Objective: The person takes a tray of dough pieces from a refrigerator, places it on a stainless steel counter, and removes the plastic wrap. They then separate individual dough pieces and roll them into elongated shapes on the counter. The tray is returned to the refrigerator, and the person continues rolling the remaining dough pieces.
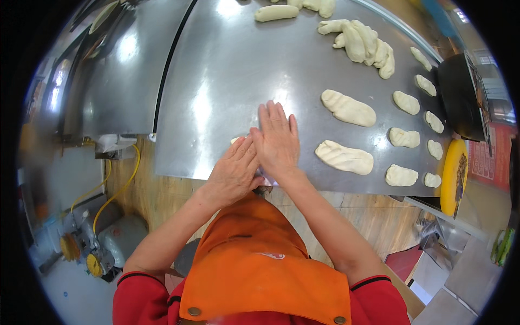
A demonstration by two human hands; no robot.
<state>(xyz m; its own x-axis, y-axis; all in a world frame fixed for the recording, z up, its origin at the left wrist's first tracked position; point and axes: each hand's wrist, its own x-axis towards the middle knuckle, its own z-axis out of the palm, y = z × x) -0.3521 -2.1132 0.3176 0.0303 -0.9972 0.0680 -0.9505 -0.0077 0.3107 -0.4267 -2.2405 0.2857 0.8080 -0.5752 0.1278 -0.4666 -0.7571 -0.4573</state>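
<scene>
My left hand (235, 172) lies palm down near the front edge of the metal worktop (235, 65), over a dough piece (234, 140) of which only a small pale bit shows past the fingers. Beside it, thumb touching the left fingers, my right hand (279, 140) is flat with fingers stretched forward; what lies beneath its palm is hidden. To the right are two long flattened dough pieces, one nearer (344, 157) and one farther (348, 108). Several smaller dough pieces (402, 175) stand in rows beyond them.
A heap of dough strips (361, 42) and a dough roll (277, 13) lie farther back. At the right edge are a black pot (461, 97) and a yellow round board or lid (449, 178) with dark crumbs. Another metal surface (122, 73) adjoins at left, past a dark gap.
</scene>
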